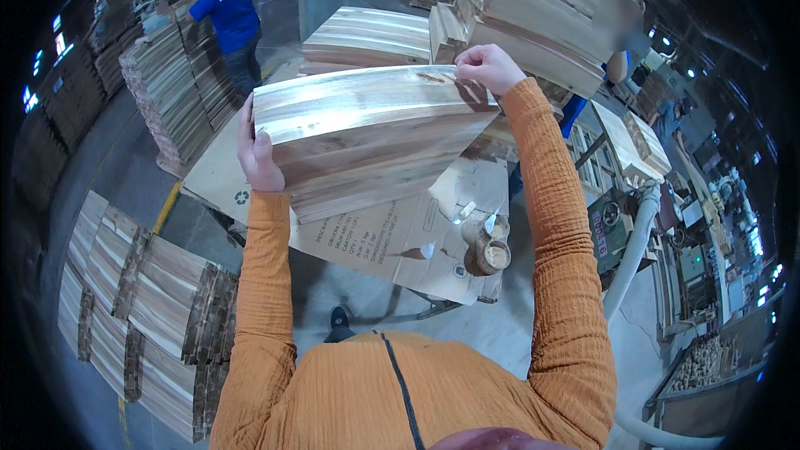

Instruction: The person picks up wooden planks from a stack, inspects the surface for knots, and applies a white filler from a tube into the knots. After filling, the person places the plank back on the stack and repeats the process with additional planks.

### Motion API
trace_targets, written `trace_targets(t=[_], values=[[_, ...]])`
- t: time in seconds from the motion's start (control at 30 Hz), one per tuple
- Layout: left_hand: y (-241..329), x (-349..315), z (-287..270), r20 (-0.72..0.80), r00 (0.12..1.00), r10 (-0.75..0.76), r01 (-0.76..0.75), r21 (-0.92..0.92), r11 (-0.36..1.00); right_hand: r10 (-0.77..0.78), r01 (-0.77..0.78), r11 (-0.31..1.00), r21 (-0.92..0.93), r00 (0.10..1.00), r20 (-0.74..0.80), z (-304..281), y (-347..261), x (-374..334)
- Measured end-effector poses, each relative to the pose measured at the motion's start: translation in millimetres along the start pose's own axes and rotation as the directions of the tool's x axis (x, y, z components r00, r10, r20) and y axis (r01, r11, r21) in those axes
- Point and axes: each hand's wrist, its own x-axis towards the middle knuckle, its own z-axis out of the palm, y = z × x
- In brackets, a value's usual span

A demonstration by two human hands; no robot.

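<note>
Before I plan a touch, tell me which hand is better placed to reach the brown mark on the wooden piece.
Probably the right hand: its fingers are close beside the brown mark on the wooden piece, while the left hand grips that piece's left end.

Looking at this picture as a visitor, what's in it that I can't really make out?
All in the head view:
1. Underside of the wood between the hands: turned away from the camera.
2. Some fingertips of the left hand: hidden behind the wood's end.
3. Anything pinched in the right hand: its own fingers would cover it.
4. Contents of the small tub: too small to tell.
</note>
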Motion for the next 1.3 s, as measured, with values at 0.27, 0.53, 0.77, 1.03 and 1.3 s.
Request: trace_targets(t=[0.27,0.53,0.77,1.03,1.3], values=[[-1,-3,-3,-0.007,1.0,0.014,-0.014,0.008,1.0,-0.01,0.017,0.955,-0.296,1.0,0.024,1,-27,-2],[-3,-1,-2,-0.002,1.0,0.017,-0.017,-0.001,1.0,0.028,-0.045,0.911,-0.41,0.998,-0.048,9,-34,-5],[-2,-1,-1,-0.007,1.0,0.016,-0.016,-0.007,1.0,-0.314,0.259,0.864,-0.431,0.948,-0.06,12,-11,-33],[-2,1,0,-0.007,1.0,0.014,-0.014,0.012,1.0,-0.36,0.261,0.683,-0.682,0.933,-0.003,20,7,-62],[-4,4,-1,-0.006,1.0,0.025,-0.024,0.027,0.999,-0.253,0.134,0.658,-0.741,0.966,-0.05,31,-7,-59]])
